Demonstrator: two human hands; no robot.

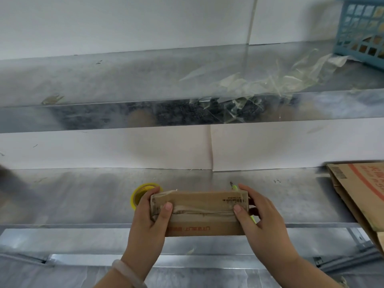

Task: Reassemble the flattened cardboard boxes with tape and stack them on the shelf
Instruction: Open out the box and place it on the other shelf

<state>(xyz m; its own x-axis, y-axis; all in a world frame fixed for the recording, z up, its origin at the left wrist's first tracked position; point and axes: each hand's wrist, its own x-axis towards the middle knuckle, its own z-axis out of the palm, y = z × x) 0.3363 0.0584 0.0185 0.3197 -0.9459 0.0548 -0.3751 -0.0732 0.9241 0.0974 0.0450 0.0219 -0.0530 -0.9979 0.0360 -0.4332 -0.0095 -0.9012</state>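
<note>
Cardboard box, taped shut, is gripped at its ends by your left hand and right hand over the shelf.

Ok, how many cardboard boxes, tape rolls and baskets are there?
Cardboard boxes: 2, the taped box held by the left hand and right hand, and the flat box at the right edge.
Tape rolls: 1, the yellow tape roll.
Baskets: 1, the blue basket.
Total: 4.
</note>
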